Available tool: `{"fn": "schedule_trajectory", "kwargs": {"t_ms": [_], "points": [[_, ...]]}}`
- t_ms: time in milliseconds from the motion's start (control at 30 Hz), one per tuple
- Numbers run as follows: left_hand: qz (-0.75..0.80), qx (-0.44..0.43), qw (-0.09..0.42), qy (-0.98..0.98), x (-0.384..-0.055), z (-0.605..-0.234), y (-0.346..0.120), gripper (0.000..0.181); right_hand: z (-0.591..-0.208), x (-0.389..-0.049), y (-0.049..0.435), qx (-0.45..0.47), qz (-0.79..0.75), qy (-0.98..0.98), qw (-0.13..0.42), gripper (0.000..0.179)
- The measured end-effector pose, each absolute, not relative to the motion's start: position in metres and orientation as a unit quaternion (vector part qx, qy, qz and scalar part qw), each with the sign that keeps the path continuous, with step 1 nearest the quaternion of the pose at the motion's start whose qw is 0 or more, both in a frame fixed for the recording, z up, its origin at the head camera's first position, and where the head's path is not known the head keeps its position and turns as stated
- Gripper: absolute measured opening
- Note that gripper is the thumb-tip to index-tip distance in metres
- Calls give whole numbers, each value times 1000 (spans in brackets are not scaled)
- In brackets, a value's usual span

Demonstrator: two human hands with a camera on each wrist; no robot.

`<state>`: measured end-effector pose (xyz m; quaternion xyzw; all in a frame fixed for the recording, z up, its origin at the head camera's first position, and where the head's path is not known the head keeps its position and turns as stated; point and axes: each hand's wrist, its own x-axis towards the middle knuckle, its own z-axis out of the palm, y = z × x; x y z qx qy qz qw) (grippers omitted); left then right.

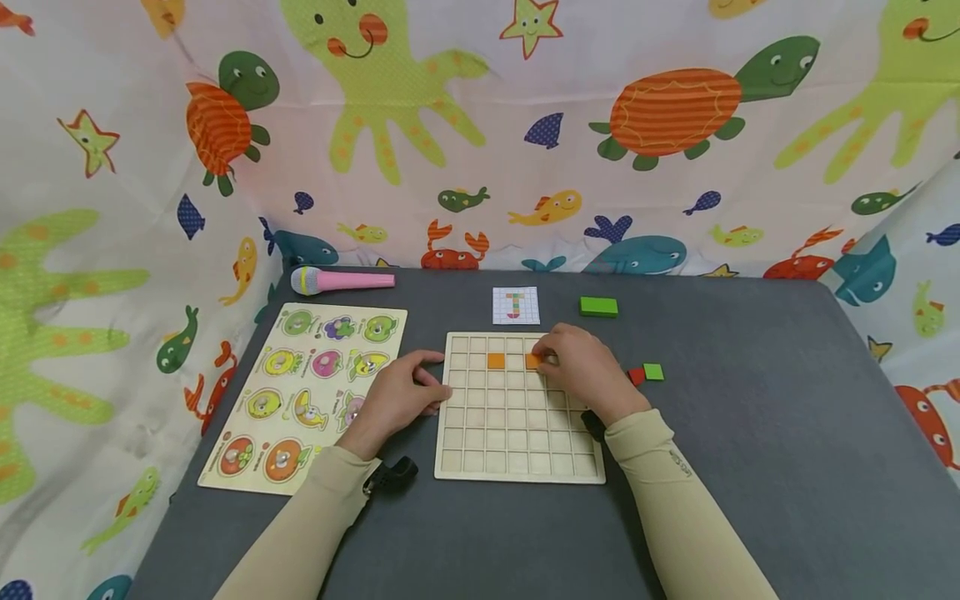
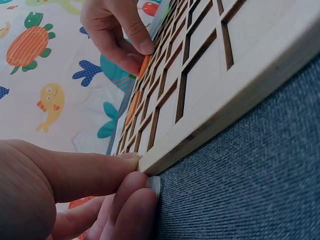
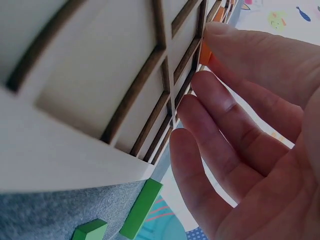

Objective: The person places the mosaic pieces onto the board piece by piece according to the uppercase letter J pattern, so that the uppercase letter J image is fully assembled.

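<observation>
Here the left hand (image 1: pixel 397 396) grips, between thumb and fingers, the left edge of the wooden grid board (image 1: pixel 495 440) just below the head view's centre, while the right hand (image 1: pixel 588 371) pinches an orange tile (image 1: pixel 532 362) at its upper part, right of a second orange square (image 1: pixel 496 361).

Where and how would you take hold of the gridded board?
The gridded board is probably best taken by its left and right edges, coming in from both outer sides: it lies broad and flat, with only a thin, straight rim to grip.
</observation>
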<state>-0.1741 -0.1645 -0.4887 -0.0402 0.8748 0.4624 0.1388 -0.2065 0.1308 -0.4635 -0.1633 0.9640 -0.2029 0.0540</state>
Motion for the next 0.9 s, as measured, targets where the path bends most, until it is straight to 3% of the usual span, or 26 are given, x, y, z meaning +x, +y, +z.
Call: {"fn": "schedule_trajectory", "kwargs": {"t_ms": [900], "points": [[468, -45, 148, 870, -174, -487, -164, 60, -450, -199, 156, -143, -254, 954, 75, 28]]}}
